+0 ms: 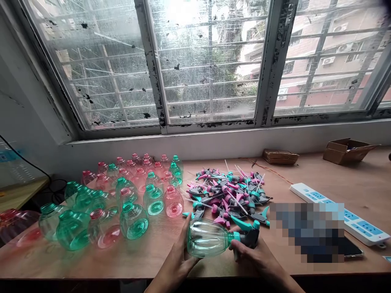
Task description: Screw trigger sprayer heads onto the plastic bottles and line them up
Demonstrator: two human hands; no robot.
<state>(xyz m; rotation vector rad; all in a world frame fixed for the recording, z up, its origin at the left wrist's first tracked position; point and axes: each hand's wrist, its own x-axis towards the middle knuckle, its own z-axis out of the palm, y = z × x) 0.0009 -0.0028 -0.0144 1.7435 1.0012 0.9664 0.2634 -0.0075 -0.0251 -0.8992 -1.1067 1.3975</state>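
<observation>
A clear green spray bottle (207,238) lies sideways in the air above the table's front edge, its neck toward the right. Around its base end wraps my left hand (182,252), thumb on top. My right hand (255,252) is closed on the black and teal trigger sprayer head (251,236), which sits at the bottle's neck; whether it is fully screwed on I cannot tell. Just behind the bottle spreads a pile of pink, teal and black trigger sprayer heads (229,193) with thin tubes.
Many open-necked green bottles (134,221) and pink bottles (174,201) stand on the left of the table (317,175). To the right are a white power strip (342,213), a partly blurred dark phone (351,246) and two cardboard boxes (348,151). Windows rise behind.
</observation>
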